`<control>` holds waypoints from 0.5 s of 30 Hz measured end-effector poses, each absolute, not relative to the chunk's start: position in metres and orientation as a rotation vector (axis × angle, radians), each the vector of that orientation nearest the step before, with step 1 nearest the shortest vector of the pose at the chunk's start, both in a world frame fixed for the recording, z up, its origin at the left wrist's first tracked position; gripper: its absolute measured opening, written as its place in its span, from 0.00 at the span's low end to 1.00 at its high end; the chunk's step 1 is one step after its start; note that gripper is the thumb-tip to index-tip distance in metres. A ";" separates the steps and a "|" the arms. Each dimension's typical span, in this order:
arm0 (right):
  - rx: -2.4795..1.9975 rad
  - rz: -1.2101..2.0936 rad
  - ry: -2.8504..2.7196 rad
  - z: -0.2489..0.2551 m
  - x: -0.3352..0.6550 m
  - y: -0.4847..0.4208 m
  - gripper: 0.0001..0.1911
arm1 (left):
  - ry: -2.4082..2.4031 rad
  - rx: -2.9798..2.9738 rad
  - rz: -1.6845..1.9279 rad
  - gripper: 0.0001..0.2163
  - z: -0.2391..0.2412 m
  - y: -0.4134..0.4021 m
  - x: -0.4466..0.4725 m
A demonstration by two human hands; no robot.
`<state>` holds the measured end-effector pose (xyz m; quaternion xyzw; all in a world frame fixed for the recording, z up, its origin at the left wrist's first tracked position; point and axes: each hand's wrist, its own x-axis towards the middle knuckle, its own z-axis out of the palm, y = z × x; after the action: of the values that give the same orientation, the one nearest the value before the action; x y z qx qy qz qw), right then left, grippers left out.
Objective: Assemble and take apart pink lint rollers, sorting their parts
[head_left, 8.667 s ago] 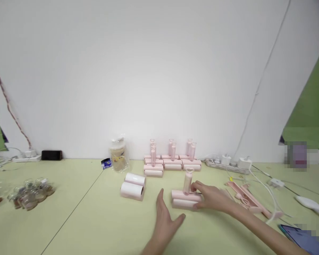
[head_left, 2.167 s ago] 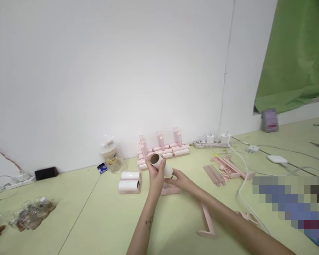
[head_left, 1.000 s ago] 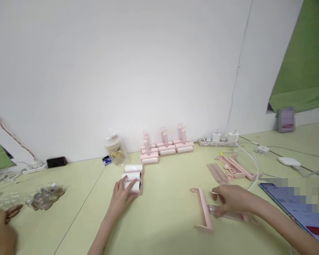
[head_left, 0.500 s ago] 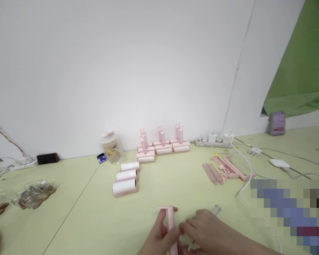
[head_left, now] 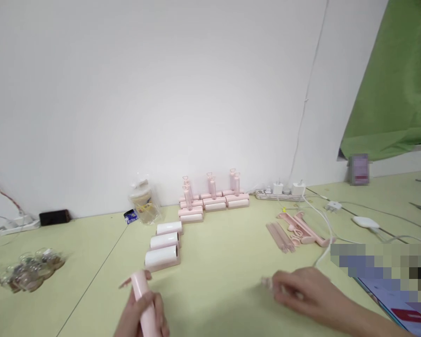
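In front of me at the lower left, my left hand (head_left: 143, 309) is wrapped round a pink lint roller cover (head_left: 140, 283) that tilts up and away. My right hand (head_left: 303, 292) is closed at the thumb and fingers over the table, apart from my left. A small pale pink, clear piece (head_left: 266, 282) sticks out past its fingertips, too blurred to name. White sticky rolls (head_left: 161, 256) lie in a row beyond my left hand. Past my right hand are clear pink tubes (head_left: 279, 238) and loose pink plastic parts (head_left: 303, 228).
Assembled pink lint rollers (head_left: 214, 201) with upright handles stand along the wall. A bagged cup (head_left: 143, 203) is left of them. A power strip (head_left: 279, 194) and white cables (head_left: 328, 224) lie at the back right. Clear round items (head_left: 31, 271) sit at left; a screen (head_left: 400, 304) at right.
My hands have moved apart: the left went left with the pink cover, the right went right. The clear tube by my right hand no longer shows as before. The view has shifted slightly.
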<state>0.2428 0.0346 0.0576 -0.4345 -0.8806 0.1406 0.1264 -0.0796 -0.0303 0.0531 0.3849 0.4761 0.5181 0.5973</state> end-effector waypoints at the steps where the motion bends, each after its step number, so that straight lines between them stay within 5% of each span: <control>1: -1.332 0.492 -2.448 0.059 0.250 0.043 0.15 | 1.170 0.882 1.249 0.16 0.057 -0.025 -0.085; 7: -1.219 0.750 -2.215 0.068 0.230 0.064 0.18 | 1.389 1.393 0.792 0.20 0.023 0.022 -0.045; 11: -0.997 0.324 -2.510 0.071 0.203 0.050 0.16 | 1.462 1.702 0.745 0.10 0.002 0.044 -0.016; 15: -0.712 -0.235 -2.704 0.071 0.193 0.035 0.15 | 1.520 1.836 1.075 0.14 0.009 0.047 -0.011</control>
<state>0.1927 0.0351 0.0713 -0.2503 -0.9501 -0.0827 0.1671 -0.0110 0.0465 0.0094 0.6780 0.5612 0.3968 0.2605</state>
